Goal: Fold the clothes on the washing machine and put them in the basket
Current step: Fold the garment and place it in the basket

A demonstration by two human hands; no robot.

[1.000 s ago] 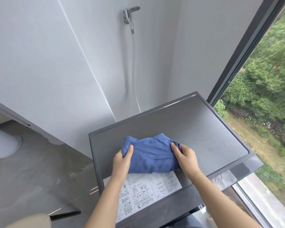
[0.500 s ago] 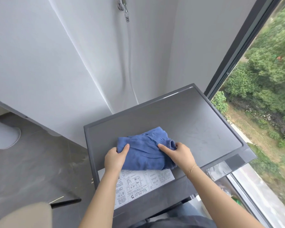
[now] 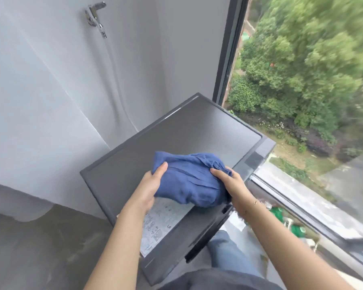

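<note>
I have the blue garment (image 3: 189,181) bundled between both hands, over the front part of the washing machine (image 3: 176,135), above its printed label (image 3: 164,218). Whether it is lifted clear of the lid or just resting on it, I cannot tell from this angle. My left hand (image 3: 149,191) has its grip curled round the near-left end, thumb on top of the cloth; my right hand (image 3: 228,183) is pinching the gathered folds at the far-right end, fingers tucked into the fabric.

The bundle looks folded, though loosely, with creases bunched toward the right-hand end. I judge this to be the carry to the basket, and the basket is not in view anywhere around the washing machine, so I will have to turn to find it.

What worries me from here:
- The fold is soft. If either grip slackens while I swing away from the washing machine, I expect the layers to slide open and the garment to go in as a heap.
- The right-hand pinch holds only the bunched edge, so the middle may sag and drag on the machine's front lip.
- The view is smeared toward the window (image 3: 302,101) side of the machine, so a fast turn could leave me placing blind.
</note>
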